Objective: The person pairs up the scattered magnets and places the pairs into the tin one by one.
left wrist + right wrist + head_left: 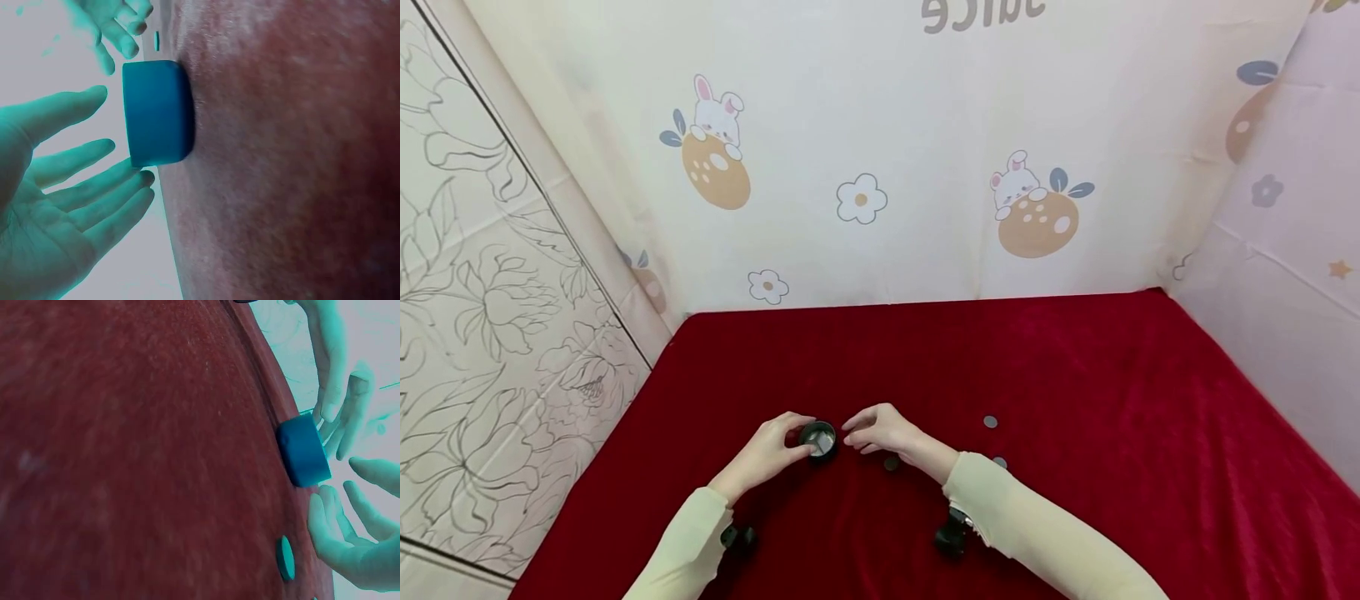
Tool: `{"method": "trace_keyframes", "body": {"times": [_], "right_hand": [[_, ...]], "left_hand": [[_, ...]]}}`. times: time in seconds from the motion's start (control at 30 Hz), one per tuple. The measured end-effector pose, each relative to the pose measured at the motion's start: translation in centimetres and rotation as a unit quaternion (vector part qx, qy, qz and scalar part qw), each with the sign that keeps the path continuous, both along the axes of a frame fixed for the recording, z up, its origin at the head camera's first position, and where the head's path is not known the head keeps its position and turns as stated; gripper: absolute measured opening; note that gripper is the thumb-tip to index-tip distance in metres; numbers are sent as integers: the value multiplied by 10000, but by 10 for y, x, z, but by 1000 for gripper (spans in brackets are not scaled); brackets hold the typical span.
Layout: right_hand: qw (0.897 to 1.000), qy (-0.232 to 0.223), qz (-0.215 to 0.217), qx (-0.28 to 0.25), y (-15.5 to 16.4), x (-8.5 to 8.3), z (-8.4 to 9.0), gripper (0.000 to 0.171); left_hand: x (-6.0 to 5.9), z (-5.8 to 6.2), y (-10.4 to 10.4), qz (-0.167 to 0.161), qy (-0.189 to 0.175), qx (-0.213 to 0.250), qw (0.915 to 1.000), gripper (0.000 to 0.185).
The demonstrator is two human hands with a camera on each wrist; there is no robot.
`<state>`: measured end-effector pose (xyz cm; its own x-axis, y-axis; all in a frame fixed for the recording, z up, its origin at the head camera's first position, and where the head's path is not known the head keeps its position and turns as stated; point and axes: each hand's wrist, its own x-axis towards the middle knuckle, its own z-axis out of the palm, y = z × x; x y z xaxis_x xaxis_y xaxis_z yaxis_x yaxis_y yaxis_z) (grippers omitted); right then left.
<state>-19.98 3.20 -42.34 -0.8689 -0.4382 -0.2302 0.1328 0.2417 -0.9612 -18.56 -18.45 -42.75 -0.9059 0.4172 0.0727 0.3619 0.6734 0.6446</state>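
Small round dark container, short cylinder with shiny inside, standing on plush red velvet cloth; flat coins lying near; left hand fingertips touching container's side, fingers straight, loosely spread; right hand just beside it, fingers relaxed, holding nothing.

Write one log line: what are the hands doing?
left hand: touches round tin | right hand: open beside it | coins: on red cloth
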Motion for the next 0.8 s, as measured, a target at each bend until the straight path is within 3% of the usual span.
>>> {"method": "trace_keyframes", "body": {"times": [0.13,0.3,0.53,0.8], "right_hand": [[9988,350,277,195,11,3,4,27],[9936,911,534,407,25,6,8,25],[9738,1872,942,884,43,9,9,22],[9623,2230,1006,1191,67,14,13,23]], "left_hand": [[3,5,6,50,172,-23,9998,35],[5,8,17,-119,319,86,9994,34],[8,10,34,-529,372,334,9974,32],[9,12,52,-970,318,269,9944,35]]}}
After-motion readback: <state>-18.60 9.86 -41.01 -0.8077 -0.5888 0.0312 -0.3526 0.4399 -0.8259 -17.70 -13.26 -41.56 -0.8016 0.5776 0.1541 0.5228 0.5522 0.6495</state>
